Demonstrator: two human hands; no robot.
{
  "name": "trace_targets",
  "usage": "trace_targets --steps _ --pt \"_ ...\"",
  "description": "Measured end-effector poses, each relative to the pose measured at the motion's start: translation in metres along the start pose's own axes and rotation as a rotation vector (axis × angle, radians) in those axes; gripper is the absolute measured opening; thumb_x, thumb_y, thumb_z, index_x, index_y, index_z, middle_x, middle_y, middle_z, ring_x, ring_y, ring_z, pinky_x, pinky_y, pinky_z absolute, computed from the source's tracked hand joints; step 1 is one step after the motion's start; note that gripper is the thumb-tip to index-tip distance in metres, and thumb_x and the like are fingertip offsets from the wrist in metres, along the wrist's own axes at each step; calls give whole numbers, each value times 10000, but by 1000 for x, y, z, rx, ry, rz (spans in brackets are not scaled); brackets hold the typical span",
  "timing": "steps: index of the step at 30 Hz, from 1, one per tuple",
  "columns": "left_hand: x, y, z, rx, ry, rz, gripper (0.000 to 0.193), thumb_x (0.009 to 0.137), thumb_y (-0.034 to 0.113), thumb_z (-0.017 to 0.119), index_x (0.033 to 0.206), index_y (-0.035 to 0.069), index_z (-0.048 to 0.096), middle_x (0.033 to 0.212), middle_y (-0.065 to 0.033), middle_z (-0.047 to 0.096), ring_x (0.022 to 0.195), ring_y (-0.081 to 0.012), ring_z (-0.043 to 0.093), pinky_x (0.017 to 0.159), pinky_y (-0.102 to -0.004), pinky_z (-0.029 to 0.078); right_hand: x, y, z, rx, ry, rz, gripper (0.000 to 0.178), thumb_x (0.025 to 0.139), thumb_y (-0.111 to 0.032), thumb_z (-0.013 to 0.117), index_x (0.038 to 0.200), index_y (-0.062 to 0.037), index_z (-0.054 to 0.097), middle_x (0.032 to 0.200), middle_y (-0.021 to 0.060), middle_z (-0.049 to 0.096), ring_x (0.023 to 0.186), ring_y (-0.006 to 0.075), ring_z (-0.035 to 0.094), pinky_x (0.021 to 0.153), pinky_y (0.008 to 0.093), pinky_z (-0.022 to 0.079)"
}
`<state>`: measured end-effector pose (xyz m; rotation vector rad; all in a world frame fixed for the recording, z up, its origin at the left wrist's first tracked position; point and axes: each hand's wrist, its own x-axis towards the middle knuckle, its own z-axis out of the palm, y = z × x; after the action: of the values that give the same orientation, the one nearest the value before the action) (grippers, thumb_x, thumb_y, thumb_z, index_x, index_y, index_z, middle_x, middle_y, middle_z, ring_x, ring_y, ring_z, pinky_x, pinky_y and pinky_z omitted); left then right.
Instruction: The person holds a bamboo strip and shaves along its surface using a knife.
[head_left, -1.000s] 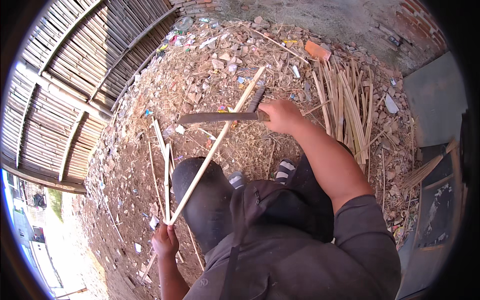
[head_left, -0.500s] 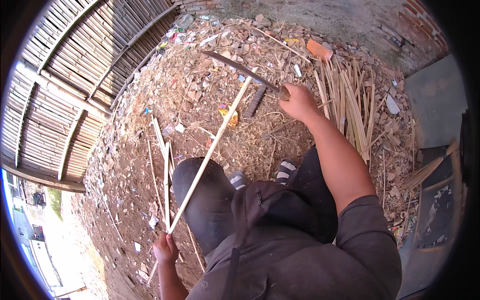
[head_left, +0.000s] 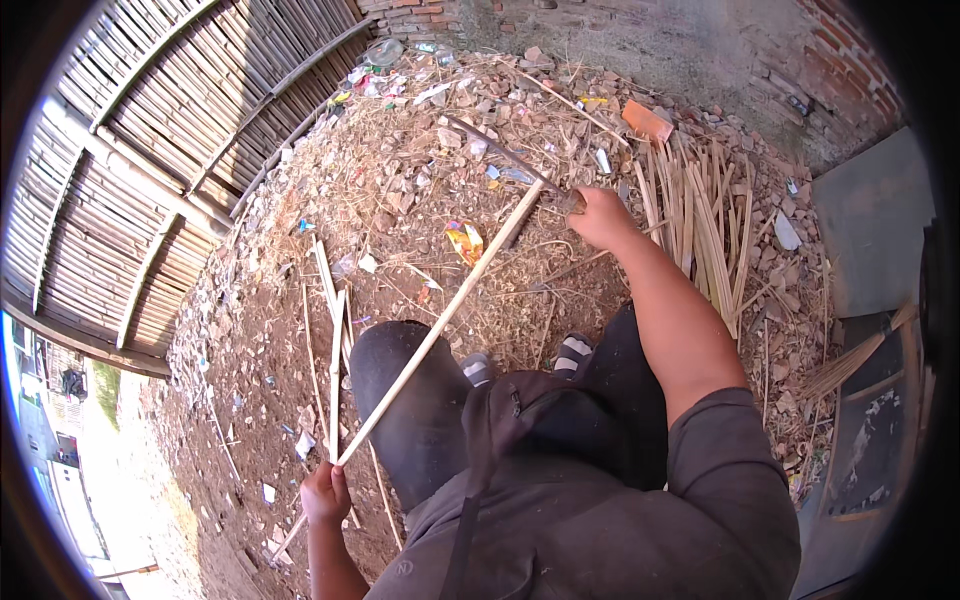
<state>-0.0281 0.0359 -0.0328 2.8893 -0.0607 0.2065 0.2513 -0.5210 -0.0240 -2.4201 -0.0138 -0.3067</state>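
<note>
My left hand (head_left: 325,492) is closed around the near end of a long pale bamboo strip (head_left: 440,325). The strip slants up over my left knee, its far end close to a machete (head_left: 497,150). My right hand (head_left: 603,220) grips the machete by its handle, with the dark blade pointing up and left. Whether blade and strip touch, I cannot tell. Under the strip's far end, a dark block (head_left: 519,226) on the ground is mostly hidden. Beside my left knee lie more bamboo strips (head_left: 335,370).
A pile of split bamboo strips (head_left: 712,225) lies right of my right hand. Rubble and litter cover the ground, including a yellow wrapper (head_left: 464,243) and an orange tile piece (head_left: 647,122). A bamboo fence (head_left: 150,150) stands left, a brick wall (head_left: 680,60) behind.
The machete has come down and to the right, its blade now looking narrower. The strip's far end has shifted right and slightly nearer. My left hand has barely moved.
</note>
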Motion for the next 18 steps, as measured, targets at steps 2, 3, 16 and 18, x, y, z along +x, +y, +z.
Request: trace_targets --steps 2,3,16,18 --pt "-2 -3 -1 -35 -17 -26 378 1001 334 477 740 74 557 596 -174 561 567 -423 582 521 -501 435 -3 -12 0 6 10 54 182 757 -162 680 884 -58 602 731 171 627 725 374 645 670 465 491" --pt "-3 -4 -1 -61 -25 -36 384 1002 336 475 737 71 555 593 -175 558 565 -424 581 519 -500 432 -7 -25 1 -54 -77 -49 194 755 -162 677 900 -51 614 745 171 636 733 365 652 675 456 495" --pt "-15 -8 3 -53 -20 -19 388 1001 322 471 726 53 525 600 -175 537 560 -417 564 520 -505 410 1 7 -11 -32 -59 243 379 754 -246 708 1063 -29 670 968 183 701 922 348 675 818 418 520" --pt "-16 7 0 -70 -20 -71 355 990 303 503 739 54 537 610 -176 545 577 -412 570 527 -496 413 -3 5 -18 14 -28 282 395 761 -253 713 1085 -32 668 976 178 702 923 348 674 817 419 519"
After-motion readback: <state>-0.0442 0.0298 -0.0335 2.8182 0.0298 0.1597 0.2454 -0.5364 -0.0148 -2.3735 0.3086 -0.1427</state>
